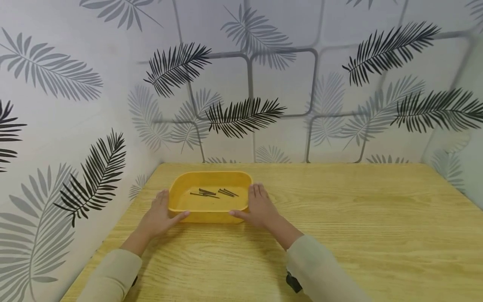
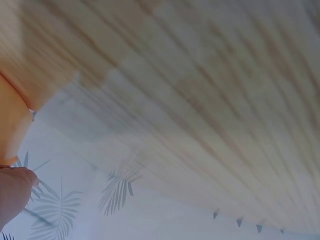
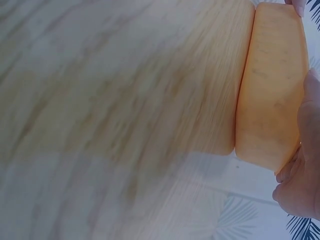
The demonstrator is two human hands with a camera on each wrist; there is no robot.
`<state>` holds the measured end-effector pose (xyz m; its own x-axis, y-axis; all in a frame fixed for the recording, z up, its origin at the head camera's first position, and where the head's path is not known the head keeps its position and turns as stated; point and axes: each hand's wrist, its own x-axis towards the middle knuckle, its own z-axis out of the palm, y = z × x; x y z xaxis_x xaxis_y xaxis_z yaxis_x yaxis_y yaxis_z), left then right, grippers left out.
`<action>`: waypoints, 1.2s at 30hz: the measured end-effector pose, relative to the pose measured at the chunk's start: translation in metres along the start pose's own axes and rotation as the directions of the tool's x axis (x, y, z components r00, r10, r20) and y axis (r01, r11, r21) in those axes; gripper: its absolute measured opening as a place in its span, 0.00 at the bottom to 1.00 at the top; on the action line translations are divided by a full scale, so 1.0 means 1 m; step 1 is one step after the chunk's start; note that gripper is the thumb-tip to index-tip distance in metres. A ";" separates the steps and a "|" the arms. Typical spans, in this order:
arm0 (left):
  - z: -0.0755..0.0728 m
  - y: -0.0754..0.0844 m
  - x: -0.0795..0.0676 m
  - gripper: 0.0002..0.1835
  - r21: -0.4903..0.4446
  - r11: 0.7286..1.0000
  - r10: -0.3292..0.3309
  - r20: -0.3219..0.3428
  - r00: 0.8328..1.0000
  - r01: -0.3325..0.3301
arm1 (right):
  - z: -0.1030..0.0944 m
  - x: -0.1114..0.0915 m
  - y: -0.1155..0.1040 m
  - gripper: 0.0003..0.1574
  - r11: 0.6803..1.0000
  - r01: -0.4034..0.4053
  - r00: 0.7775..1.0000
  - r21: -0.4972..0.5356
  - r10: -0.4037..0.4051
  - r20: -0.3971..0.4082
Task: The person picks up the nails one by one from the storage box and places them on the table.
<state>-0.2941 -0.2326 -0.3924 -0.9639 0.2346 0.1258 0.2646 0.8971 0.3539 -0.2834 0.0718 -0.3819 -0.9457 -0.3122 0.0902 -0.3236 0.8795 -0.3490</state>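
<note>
A shallow yellow plastic tray [image 1: 211, 217] with rounded corners sits on the table, towards its far left part. Several dark nails [image 1: 206, 193] lie loose on the tray's floor in two small groups. My left hand [image 1: 157, 216] holds the tray's left end, thumb along the front rim and fingers at the side wall. At the right end my right hand [image 1: 260, 207] grips it the same way. The right wrist view shows the front wall of the tray [image 3: 272, 85] with the right fingers round its corner. Only a tray corner [image 2: 11, 125] and the left hand [image 2: 15, 190] show in the left wrist view.
The wood-grain table [image 1: 339, 218] stretches far to the right of the tray. Behind it and on the left rise walls with leaf-patterned covering [image 1: 279, 138]. The table's back edge runs just beyond the tray.
</note>
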 end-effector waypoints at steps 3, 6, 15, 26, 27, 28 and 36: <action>0.000 0.002 0.000 0.57 -0.006 1.000 -0.004 0.004 1.000 0.004 | 0.000 -0.001 0.001 0.63 1.000 0.004 1.000 0.001 -0.004 -0.008; 0.000 0.003 0.001 0.57 -0.002 1.000 -0.011 0.010 1.000 0.011 | -0.001 -0.002 0.003 0.62 1.000 0.012 1.000 0.000 -0.012 -0.014; 0.003 0.007 0.001 0.57 0.002 1.000 -0.014 0.017 1.000 0.014 | -0.002 -0.004 0.006 0.62 1.000 0.019 0.999 -0.003 -0.019 -0.031; 0.007 0.008 0.003 0.57 0.015 1.000 -0.007 -0.002 1.000 0.007 | -0.004 -0.006 0.011 0.62 1.000 0.007 1.000 0.004 -0.007 -0.010; 0.007 0.009 0.003 0.57 0.011 1.000 -0.007 -0.003 1.000 0.007 | -0.004 -0.006 0.012 0.62 1.000 0.008 1.000 0.007 -0.008 -0.009; 0.007 0.010 0.003 0.57 0.007 1.000 -0.007 -0.002 1.000 0.008 | -0.004 -0.007 0.012 0.62 1.000 0.009 1.000 0.013 -0.009 -0.011; 0.009 0.012 0.003 0.57 0.018 1.000 -0.006 0.000 1.000 0.006 | -0.005 -0.008 0.016 0.62 1.000 0.013 1.000 0.008 -0.013 -0.012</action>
<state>-0.2944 -0.2177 -0.3957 -0.9654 0.2294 0.1240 0.2585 0.9051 0.3377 -0.2806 0.0900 -0.3837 -0.9418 -0.3192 0.1057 -0.3356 0.8726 -0.3550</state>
